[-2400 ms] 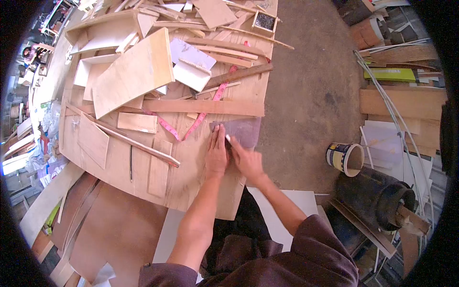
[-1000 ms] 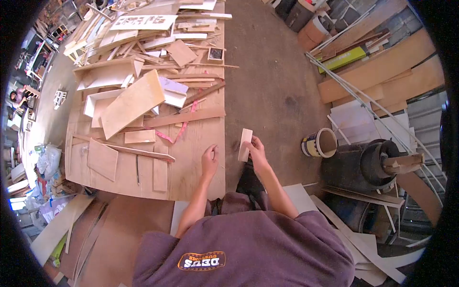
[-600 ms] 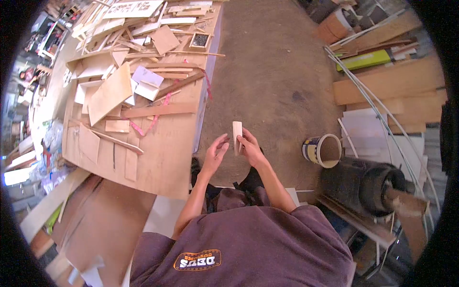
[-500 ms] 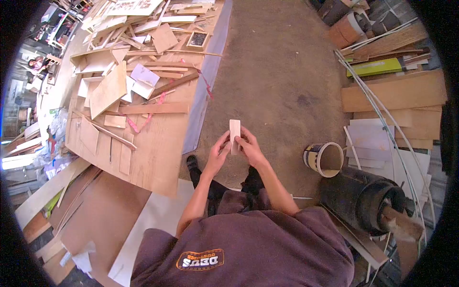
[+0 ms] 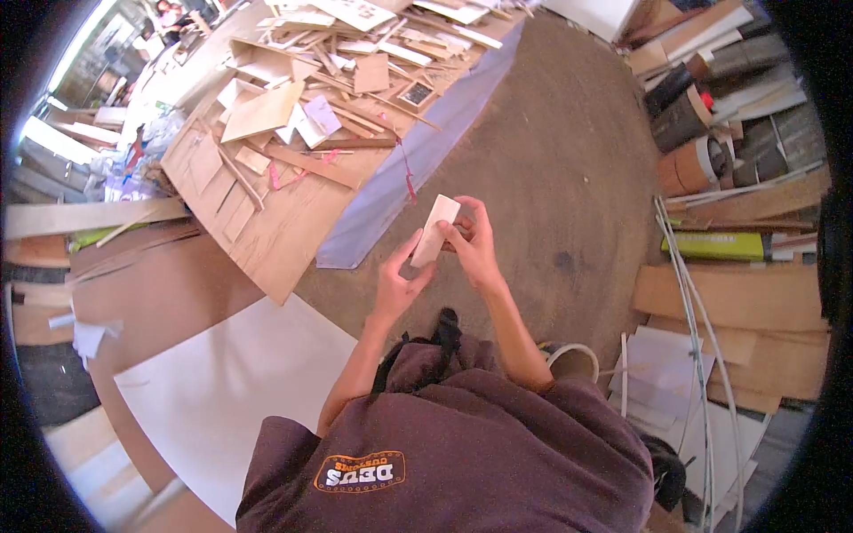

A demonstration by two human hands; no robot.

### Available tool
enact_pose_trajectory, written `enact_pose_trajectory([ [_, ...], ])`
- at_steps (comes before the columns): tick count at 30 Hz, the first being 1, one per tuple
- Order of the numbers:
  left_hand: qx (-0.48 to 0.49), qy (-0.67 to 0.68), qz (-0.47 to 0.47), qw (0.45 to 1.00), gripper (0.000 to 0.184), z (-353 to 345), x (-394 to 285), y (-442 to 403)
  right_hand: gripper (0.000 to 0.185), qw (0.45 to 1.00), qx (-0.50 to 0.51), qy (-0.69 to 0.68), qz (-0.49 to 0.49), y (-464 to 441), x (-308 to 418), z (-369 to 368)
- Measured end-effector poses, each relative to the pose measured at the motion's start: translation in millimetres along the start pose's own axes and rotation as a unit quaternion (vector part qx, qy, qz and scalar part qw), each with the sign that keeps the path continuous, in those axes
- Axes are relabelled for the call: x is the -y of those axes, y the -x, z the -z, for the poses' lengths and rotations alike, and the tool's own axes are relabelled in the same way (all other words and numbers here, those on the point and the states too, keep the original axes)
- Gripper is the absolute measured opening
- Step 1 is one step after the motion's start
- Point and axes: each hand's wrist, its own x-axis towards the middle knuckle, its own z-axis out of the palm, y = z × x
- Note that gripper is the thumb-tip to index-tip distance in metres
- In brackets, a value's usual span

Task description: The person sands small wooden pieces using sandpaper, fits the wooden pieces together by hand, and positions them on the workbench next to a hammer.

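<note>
A small pale wooden block [image 5: 436, 231] is held up in front of the body, tilted to the right at its top. My right hand [image 5: 474, 247] grips its right side, with the thumb on its face and the fingers curled round the edge. On the block's lower left side, my left hand [image 5: 400, 280] holds it with thumb and fingertips. Beyond the hands, to the upper left, stands the wooden worktable [image 5: 280, 253], with a pink measuring tape [image 5: 409, 169] hanging over its edge.
Wood scraps and a tray of small dark pieces [image 5: 415, 94] cover the table. White sheet [image 5: 240, 391] lies lower left. A bucket [image 5: 573, 357] is partly hidden by my right arm. Boards [image 5: 737, 298] and long thin rods lie at right. A person [image 5: 169, 15] is far upper left.
The view has swung, so the table now lies farther up and away. My left hand, first pressing on the table and later apart from the block, has closed on it beside my right hand.
</note>
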Motion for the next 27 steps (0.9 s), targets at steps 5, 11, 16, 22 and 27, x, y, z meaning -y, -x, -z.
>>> enact_pose_trajectory([
  [5,-0.078,0.065,0.049,0.994,0.059,17,-27,31,0.025,1.000,0.010,-0.025,-0.004,21,26,-12],
  [11,-0.169,0.263,0.096,0.945,0.048,36,-40,78,0.018,0.997,0.071,-0.002,0.010,66,39,-27],
  [16,-0.199,0.354,0.122,0.906,0.051,39,-50,106,0.033,0.986,0.141,0.091,0.001,95,39,-21],
  [22,-0.181,0.386,0.160,0.890,0.047,31,-29,126,0.053,0.930,0.231,0.284,-0.041,80,-13,5],
  [27,-0.240,0.327,0.268,0.874,0.044,2,9,130,0.046,0.882,0.315,0.342,-0.073,45,-62,21],
])
